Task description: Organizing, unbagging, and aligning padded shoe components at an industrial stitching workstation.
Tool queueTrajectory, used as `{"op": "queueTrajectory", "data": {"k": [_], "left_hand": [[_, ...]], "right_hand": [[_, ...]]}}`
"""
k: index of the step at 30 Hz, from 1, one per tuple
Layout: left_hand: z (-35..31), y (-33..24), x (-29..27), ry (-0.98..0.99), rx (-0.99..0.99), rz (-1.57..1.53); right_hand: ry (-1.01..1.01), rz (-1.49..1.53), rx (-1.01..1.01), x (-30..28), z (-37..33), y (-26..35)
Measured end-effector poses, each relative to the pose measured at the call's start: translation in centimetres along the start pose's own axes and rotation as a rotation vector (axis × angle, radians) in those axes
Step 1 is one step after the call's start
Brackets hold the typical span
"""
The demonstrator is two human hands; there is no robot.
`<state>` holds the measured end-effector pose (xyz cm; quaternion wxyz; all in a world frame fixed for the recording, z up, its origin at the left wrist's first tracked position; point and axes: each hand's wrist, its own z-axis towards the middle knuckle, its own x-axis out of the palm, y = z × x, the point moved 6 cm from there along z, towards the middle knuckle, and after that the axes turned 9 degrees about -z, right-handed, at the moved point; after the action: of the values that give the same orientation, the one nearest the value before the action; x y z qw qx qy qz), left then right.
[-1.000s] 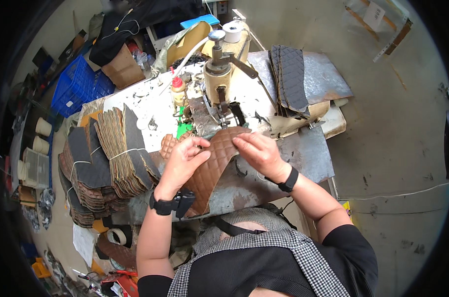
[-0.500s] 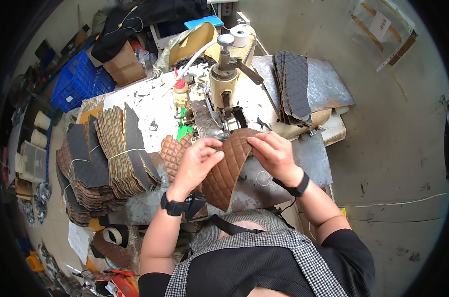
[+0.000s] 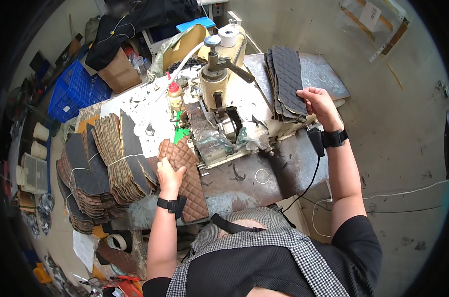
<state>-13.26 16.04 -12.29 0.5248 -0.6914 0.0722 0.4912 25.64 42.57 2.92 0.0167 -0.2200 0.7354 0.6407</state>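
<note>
My left hand (image 3: 169, 176) rests on a brown quilted panel (image 3: 192, 194) left of the machine, its thumb spread away from the fingers. That panel lies at the front of the metal table, reaching toward my body. At the back right, my right hand (image 3: 321, 105) pinches the right edge of a dark quilted panel (image 3: 287, 79) on top of a small stack. Between my hands stands a cream machine (image 3: 214, 86) with a metal post and round top knob. Scraps lie about its worn base (image 3: 217, 148).
Tied bundles of cut panels (image 3: 118, 153) stack up at the left. A red-capped bottle (image 3: 174, 94) stands beside the machine. Farther back are a blue crate (image 3: 76, 91) and a cardboard box (image 3: 118, 69). A thin ring (image 3: 262, 176) lies on the table; a wall rises at right.
Both hands held a brown quilted panel before the machine. Now my right hand has moved back right to the dark stack, and my left has moved left onto a brown panel.
</note>
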Motion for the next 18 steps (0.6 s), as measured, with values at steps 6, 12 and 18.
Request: {"op": "queueTrajectory", "data": {"k": [6,12,18], "left_hand": [[0.7,0.0,0.0,0.026,-0.039,-0.119],[0.2,0.3,0.0,-0.025,-0.042,-0.189],[-0.6,-0.4,-1.7,-0.027,0.028,-0.391]], "right_hand": [[-0.378,-0.244,-0.193,-0.8,-2.1,1.1],[-0.559,-0.269,-0.616,1.3,-7.3,4.4],[-0.544,-0.37,-0.87,4.2,-11.8,7.7]]}}
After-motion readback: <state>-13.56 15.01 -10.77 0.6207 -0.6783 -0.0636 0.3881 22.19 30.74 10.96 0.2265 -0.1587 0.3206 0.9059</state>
